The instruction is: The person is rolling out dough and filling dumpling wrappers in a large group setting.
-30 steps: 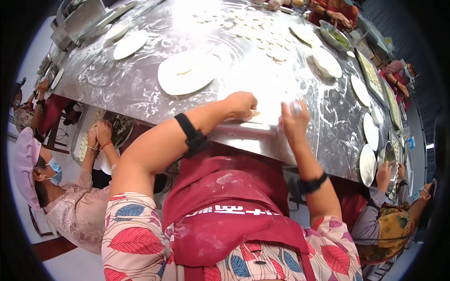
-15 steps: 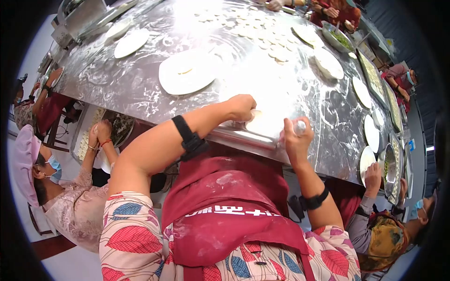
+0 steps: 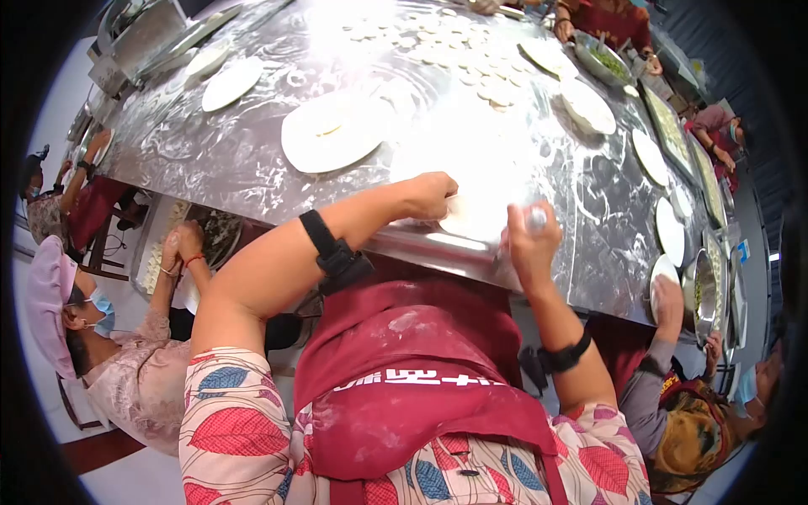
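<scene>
Flour (image 3: 269, 195), plates (image 3: 337, 154) and a bowl (image 3: 592, 69) of greens (image 3: 608, 60) share the bench (image 3: 215, 164) amid co-workers (image 3: 143, 383); left fingers (image 3: 445, 187) pinch dough (image 3: 463, 217), right fingers (image 3: 550, 227) grip a rod (image 3: 535, 220).

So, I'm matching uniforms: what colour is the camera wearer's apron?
The apron is dark red, seen best in the head view.

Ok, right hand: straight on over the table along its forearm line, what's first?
Probably the nearest flat pale rounds lying beyond the right hand. Glare washes out the stretch between, so something pale there could be missed.
</scene>
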Available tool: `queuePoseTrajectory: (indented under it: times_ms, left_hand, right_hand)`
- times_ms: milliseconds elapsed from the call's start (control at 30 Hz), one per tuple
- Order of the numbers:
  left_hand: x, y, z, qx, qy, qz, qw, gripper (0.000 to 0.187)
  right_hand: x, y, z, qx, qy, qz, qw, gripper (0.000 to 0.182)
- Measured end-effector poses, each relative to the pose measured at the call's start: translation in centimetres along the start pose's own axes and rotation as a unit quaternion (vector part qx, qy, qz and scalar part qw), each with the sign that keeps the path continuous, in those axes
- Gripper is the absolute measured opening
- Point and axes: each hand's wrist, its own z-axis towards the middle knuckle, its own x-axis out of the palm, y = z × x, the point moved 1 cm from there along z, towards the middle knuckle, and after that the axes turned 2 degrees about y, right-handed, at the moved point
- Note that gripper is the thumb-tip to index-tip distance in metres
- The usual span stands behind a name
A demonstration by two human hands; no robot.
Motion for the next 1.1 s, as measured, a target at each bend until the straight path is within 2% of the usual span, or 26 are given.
queuePoseTrajectory:
  times_ms: [33, 100, 167, 267, 300, 333, 433, 500, 567, 633, 700, 733, 833, 867, 933, 967, 1000, 1100]
  left_hand:
    - [0.0, -0.2, -0.4, -0.002, 0.016, -0.008, 1.000, 0.021]
    - [-0.2, -1.0, 0.0, -0.026, -0.022, 0.014, 0.999, 0.020]
    - [-0.3, -0.6, 1.3, -0.039, -0.055, 0.009, 0.998, 0.020]
    - [0.1, -0.2, 1.7, -0.006, -0.043, 0.025, 0.999, 0.021]
    - [0.4, 0.0, 1.6, 0.010, -0.036, 0.033, 0.999, 0.022]
    - [0.5, 0.4, 1.5, 0.012, -0.042, 0.035, 0.998, 0.023]
    - [0.2, 0.4, 0.1, -0.038, 0.024, -0.064, 0.997, 0.025]
    - [0.4, 0.2, 0.0, -0.002, -0.009, -0.016, 1.000, 0.023]
    - [0.1, -0.3, 0.3, 0.015, -0.056, -0.003, 0.998, 0.022]
    - [0.0, -0.3, 1.0, 0.008, -0.045, 0.005, 0.999, 0.023]
    - [0.2, 0.1, 1.6, 0.006, -0.024, -0.037, 0.999, 0.023]
    - [0.2, -0.2, 1.3, 0.020, -0.025, 0.029, 0.999, 0.021]
    - [0.3, 0.5, 0.7, -0.007, -0.019, -0.045, 0.999, 0.020]
    - [0.2, 0.7, 0.2, -0.024, -0.001, -0.090, 0.996, 0.017]
    - [0.1, 0.7, -0.4, -0.010, -0.007, -0.060, 0.998, 0.017]
    - [0.0, 0.6, -0.5, -0.002, -0.008, -0.043, 0.999, 0.017]
    - [0.1, 1.1, 0.0, 0.004, -0.043, -0.020, 0.999, 0.017]
    - [-0.5, 1.2, 1.0, -0.019, -0.043, -0.013, 0.999, 0.020]
  right_hand:
    - [0.5, 0.1, 1.5, -0.006, -0.007, -0.028, 1.000, 0.015]
    - [2.1, -2.2, 5.4, -0.074, -0.030, -0.041, 0.996, 0.017]
    - [3.3, -3.2, 8.0, -0.075, -0.012, -0.126, 0.989, 0.016]
    - [2.2, -1.3, 5.7, -0.038, -0.010, -0.058, 0.998, 0.015]
    - [1.6, -1.5, 4.1, -0.068, -0.019, -0.018, 0.997, 0.014]
    - [0.6, -0.3, 2.2, -0.032, -0.003, -0.042, 0.999, 0.013]
    - [0.0, 0.2, -0.7, 0.012, -0.005, 0.026, 1.000, 0.012]
    - [0.9, 0.4, 2.0, 0.003, -0.015, -0.004, 1.000, 0.015]
    - [2.5, -2.2, 6.1, -0.054, -0.028, -0.058, 0.996, 0.016]
    - [3.4, -2.6, 7.7, -0.036, -0.001, -0.075, 0.997, 0.014]
    - [2.5, -2.1, 6.4, -0.055, -0.016, -0.063, 0.996, 0.014]
    - [1.8, -1.8, 5.0, -0.063, -0.020, -0.060, 0.996, 0.015]
    - [0.1, 0.3, -0.5, 0.039, -0.014, 0.006, 0.999, 0.013]
    - [0.1, 0.0, -0.2, 0.008, -0.016, -0.019, 1.000, 0.014]
    - [0.4, -1.0, 1.4, -0.050, -0.028, -0.067, 0.996, 0.015]
    - [1.2, -0.1, 2.9, -0.025, -0.015, -0.038, 0.999, 0.016]
    - [2.2, -0.5, 5.1, -0.031, -0.015, -0.052, 0.998, 0.016]
    - [3.0, -3.0, 6.7, -0.037, -0.015, -0.045, 0.998, 0.014]
